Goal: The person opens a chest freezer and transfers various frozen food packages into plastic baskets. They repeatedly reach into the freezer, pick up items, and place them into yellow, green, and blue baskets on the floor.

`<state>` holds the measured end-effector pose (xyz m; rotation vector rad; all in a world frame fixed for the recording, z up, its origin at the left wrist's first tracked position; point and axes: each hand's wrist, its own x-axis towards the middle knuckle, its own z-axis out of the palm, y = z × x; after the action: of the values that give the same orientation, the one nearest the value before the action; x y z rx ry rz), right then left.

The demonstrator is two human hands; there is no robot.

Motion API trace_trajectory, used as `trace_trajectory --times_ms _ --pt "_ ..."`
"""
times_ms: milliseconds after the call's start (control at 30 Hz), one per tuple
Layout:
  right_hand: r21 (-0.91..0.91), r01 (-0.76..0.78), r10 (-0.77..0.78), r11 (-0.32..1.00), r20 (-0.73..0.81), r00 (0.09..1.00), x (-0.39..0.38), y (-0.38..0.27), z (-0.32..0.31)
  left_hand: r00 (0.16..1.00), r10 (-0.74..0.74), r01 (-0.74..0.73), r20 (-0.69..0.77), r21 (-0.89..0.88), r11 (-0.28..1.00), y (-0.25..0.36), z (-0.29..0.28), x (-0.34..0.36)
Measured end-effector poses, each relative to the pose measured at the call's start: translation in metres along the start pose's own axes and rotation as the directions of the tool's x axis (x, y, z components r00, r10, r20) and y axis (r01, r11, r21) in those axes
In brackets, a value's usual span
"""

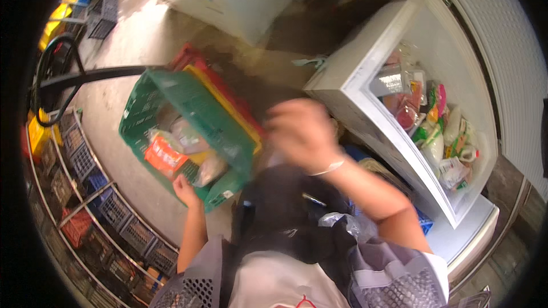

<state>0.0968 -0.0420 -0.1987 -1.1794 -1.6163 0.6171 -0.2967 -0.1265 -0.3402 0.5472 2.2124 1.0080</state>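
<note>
A green plastic crate (228, 140) stands left of centre with several bagged goods inside. My left hand (185, 190) reaches over its near left rim, fingers closed at the lower corner of an orange printed packet (164, 155). Beside that packet lie a clear bag with pale contents (187, 136) and a brownish bag (211, 171). My right hand (302, 134) is raised between the crate and the freezer, smeared by motion; its fingers look bent, but whether they hold anything does not show. A pale band circles the right wrist.
At right an open chest freezer (357, 100) holds several bags and packets, its ribbed lid (496, 45) raised. Yellow and red crates (197, 63) adjoin the green one. A black handle (94, 77) extends leftward. Racks of crates (123, 217) line the left; a large white box (228, 0) stands ahead.
</note>
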Motion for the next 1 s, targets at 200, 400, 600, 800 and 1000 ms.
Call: trace_trajectory --times_ms 200,400,600,800,1000 --pt "-0.388 -0.769 0.585 0.508 -0.499 0.639 -0.121 0.238 -0.306 0.365 0.499 -0.521 0.786 -0.271 0.809 0.163 0.227 -0.200" --pt "-0.536 -0.827 0.927 -0.169 -0.372 0.052 -0.287 0.397 -0.391 -0.569 0.308 -0.786 0.763 -0.614 0.069 0.206 0.494 -0.404" --pt "-0.897 -0.442 0.992 -0.009 -0.062 0.106 -0.309 0.398 -0.376 -0.774 0.144 -0.582 0.616 -0.603 -0.545 0.083 0.679 -0.461" --pt "-0.758 -0.595 0.962 0.266 0.169 0.215 -0.295 0.345 -0.379 -0.455 -0.351 -0.616 0.819 -0.574 -0.540 0.024 0.731 -0.475" --pt "-0.547 -0.820 0.943 0.165 -0.155 0.294 -0.303 0.246 -0.410 -0.729 -0.346 -0.412 0.591 -0.781 -0.469 0.050 0.667 -0.458"
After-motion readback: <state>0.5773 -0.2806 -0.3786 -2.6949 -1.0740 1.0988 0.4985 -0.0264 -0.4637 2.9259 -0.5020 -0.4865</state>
